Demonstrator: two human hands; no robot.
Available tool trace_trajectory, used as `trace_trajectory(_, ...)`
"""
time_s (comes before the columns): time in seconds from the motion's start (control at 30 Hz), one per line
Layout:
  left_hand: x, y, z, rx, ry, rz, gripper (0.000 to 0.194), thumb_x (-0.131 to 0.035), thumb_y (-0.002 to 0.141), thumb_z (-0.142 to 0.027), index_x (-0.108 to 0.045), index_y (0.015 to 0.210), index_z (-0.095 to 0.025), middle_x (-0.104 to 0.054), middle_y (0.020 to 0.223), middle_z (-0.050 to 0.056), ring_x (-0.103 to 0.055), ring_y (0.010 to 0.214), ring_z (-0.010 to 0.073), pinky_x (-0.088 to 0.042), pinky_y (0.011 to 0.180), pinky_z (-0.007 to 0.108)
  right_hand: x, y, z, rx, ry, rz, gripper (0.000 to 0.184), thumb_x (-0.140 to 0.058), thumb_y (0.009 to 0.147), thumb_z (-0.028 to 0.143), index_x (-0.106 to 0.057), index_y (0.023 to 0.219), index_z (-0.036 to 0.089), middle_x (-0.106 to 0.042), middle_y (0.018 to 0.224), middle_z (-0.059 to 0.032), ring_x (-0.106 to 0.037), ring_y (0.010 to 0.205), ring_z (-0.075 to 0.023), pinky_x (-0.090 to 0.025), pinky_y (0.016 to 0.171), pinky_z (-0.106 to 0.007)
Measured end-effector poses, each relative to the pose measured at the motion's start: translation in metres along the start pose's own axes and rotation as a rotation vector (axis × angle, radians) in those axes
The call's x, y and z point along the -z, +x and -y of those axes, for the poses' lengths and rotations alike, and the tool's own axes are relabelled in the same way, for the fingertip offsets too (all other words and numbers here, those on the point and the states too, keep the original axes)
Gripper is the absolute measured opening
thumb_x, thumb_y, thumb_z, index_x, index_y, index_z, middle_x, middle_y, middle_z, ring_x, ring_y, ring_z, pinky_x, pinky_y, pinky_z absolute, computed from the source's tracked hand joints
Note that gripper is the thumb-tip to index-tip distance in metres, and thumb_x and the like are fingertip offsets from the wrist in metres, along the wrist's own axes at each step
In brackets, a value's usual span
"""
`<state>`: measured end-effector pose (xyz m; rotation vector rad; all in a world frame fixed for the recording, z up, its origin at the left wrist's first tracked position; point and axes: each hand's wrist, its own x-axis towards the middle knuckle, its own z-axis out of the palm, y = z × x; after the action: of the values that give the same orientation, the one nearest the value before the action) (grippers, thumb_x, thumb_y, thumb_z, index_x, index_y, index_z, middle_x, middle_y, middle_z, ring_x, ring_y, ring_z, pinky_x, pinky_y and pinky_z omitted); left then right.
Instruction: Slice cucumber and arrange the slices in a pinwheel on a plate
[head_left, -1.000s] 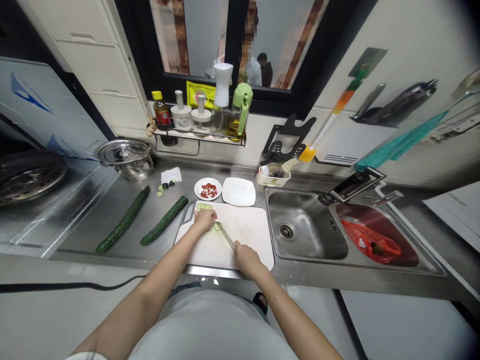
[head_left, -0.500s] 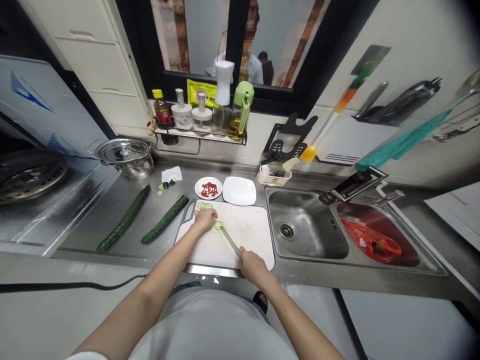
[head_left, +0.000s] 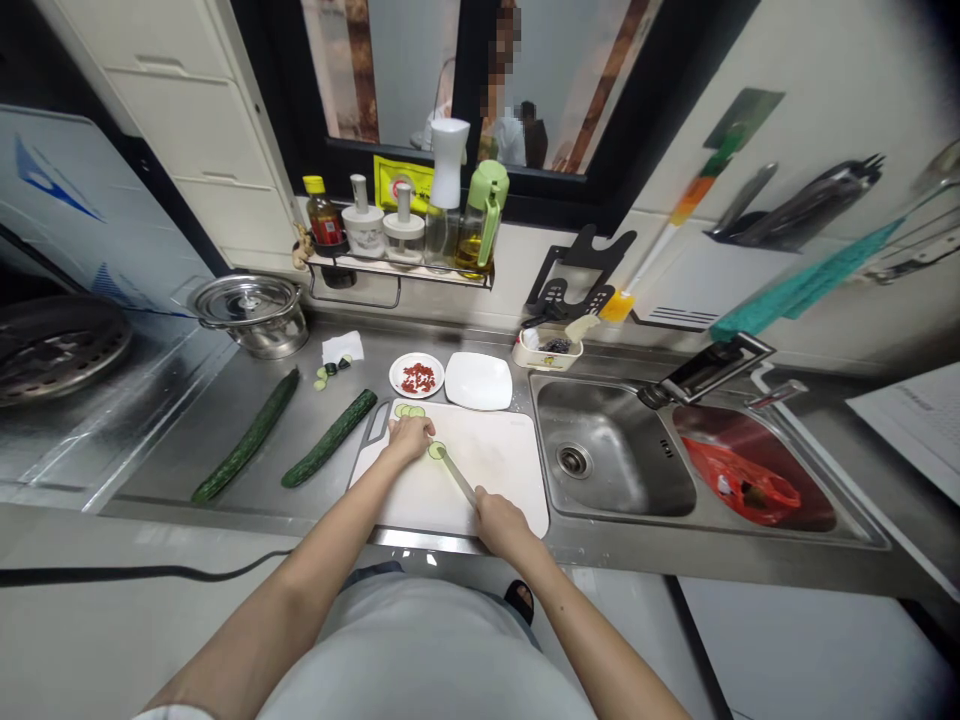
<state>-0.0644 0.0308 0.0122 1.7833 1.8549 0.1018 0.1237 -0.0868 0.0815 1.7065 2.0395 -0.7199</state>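
And here in the head view, the cucumber slice, round and pale green with a thin darker rim, lies slightly left of mid-board on my white cutting board! My left hand is just left of it, fingers curled down; whether they pinch anything, I can't tell. My right hand is wrapped tight round the knife, its tip right at the slice. More slices overlap by the far left corner. White board surface stretches right of the blade, up to the sink. The square plate lines the far edge; the nearer whole cucumber lies left, beyond the handle slot.
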Motion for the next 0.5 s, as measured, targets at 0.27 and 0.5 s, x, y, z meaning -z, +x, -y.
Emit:
trace_trajectory(0.27, -0.002, 0.002, 0.001, 0.002, 0.002, 0.001, 0.017, -0.062, 0.078, -0.022, -0.069, 0.093, -0.026, -0.069, 0.103, 0.003, -0.053, 0.108, 0.0232, -0.030, 0.097, 0.041, 0.000, 0.012, 0.003, 0.019, -0.005, 0.003, 0.031, -0.034, 0.090, 0.011, -0.050, 0.116, 0.014, -0.066, 0.104, -0.0168, -0.064, 0.096, -0.0243, -0.042, 0.070, -0.030)
trace_trajectory(0.5, -0.001, 0.001, 0.001, 0.000, -0.004, 0.005, 0.015, -0.063, 0.078, -0.024, -0.069, 0.091, -0.027, -0.069, 0.102, 0.003, -0.053, 0.108, 0.0232, -0.030, 0.097, 0.040, 0.001, 0.014, 0.004, 0.021, -0.005, -0.008, 0.031, -0.035, 0.089, 0.011, -0.050, 0.116, 0.014, -0.066, 0.104, -0.0173, -0.065, 0.095, -0.0252, -0.042, 0.069, -0.030)
